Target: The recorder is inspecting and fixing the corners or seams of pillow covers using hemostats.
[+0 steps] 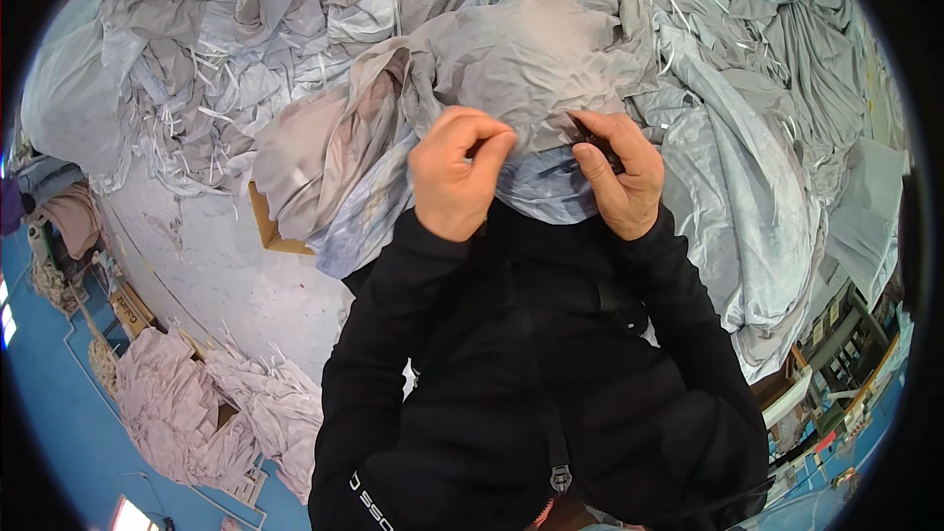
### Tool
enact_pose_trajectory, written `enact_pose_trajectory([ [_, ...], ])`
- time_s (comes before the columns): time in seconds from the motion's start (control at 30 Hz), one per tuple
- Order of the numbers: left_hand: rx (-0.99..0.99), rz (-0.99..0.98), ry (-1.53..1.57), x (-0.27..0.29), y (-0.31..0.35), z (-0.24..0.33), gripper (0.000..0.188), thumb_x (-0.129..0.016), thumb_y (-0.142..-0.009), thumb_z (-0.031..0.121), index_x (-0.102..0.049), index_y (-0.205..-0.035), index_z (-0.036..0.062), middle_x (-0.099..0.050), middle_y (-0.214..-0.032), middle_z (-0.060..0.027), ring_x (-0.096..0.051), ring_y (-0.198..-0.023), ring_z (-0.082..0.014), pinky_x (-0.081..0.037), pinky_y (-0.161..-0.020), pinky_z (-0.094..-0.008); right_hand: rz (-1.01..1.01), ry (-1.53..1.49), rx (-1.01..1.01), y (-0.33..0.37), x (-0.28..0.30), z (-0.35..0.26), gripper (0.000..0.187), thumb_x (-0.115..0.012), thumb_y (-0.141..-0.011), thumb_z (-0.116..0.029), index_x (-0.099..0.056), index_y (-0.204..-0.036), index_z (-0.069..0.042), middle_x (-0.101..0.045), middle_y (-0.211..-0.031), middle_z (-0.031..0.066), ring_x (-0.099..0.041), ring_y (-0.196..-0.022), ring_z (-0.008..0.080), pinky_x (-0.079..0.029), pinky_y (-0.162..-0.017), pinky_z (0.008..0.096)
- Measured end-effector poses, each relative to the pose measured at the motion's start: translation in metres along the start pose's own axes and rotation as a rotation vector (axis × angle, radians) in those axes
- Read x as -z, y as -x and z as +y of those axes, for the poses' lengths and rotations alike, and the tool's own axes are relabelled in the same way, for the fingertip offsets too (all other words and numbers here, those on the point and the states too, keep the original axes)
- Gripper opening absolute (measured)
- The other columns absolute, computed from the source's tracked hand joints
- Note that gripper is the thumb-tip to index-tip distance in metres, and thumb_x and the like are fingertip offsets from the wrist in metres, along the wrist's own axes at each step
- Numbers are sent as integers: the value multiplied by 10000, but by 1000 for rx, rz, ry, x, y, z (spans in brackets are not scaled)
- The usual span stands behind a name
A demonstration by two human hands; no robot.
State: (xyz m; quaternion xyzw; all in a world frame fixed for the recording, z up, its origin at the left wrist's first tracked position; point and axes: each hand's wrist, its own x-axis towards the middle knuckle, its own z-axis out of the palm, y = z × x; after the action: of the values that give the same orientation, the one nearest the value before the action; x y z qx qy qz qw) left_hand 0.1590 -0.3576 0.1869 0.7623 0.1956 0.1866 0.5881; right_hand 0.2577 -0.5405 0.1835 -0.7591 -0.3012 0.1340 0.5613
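My left hand (pixel 457 172) is closed, thumb and forefinger pinched together above the grey cloth. Whatever lies between those fingertips, if anything, is too small to make out. Opposite it, my right hand (pixel 629 177) curls around small dark thread snips (pixel 594 128), their pointed tip directed toward the left hand. Most of the snips are hidden in the palm. Beneath and beyond both hands spreads a crumpled grey cloth (pixel 531 49). Bluish patterned fabric (pixel 546 187) shows between the hands, close to my body.
Heaped grey fabric with white ties (pixel 216 59) covers the far left; pale blue-grey fabric (pixel 747 187) drapes at the right. A cardboard box edge (pixel 270 221) shows at the pale table (pixel 236 275). Pinkish cloth (pixel 177 413) is piled lower left, above a blue floor (pixel 59 433).
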Motion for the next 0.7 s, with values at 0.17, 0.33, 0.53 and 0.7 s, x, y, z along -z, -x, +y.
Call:
enact_pose_trajectory([
  [0.17,-6,-65,-145,-16,-8,-2,176,-767,-765,-4,-661,-905,1,-626,-879,-76,-626,-677,-165,-504,-603,-279,-22,5,0,-2,-2,-2,273,-673,-904,-65,-655,-1161,24,-646,-936,94,-599,-823,181,-458,-759,267],
  [0.33,-79,-114,-251,-21,-16,0,141,-734,-769,6,-622,-854,18,-603,-839,-91,-621,-644,-246,-493,-574,-337,-15,12,-3,-2,-3,1,274,-681,-897,-59,-654,-1156,26,-650,-943,100,-608,-827,185,-464,-763,269],
  [0.53,-137,-92,-289,-19,-12,-8,104,-692,-800,-19,-598,-834,12,-582,-780,-101,-612,-612,-245,-483,-563,-342,12,13,83,-5,-6,-2,296,-725,-852,-46,-670,-1140,-4,-611,-847,87,-605,-725,178,-476,-658,265],
  [0.7,302,-49,242,-18,3,-16,78,-610,-934,5,-574,-867,-6,-607,-773,-52,-616,-608,-100,-507,-547,-243,-77,119,9,-5,-6,-12,324,-735,-838,-35,-672,-1154,-5,-639,-908,95,-613,-762,171,-481,-673,263],
])
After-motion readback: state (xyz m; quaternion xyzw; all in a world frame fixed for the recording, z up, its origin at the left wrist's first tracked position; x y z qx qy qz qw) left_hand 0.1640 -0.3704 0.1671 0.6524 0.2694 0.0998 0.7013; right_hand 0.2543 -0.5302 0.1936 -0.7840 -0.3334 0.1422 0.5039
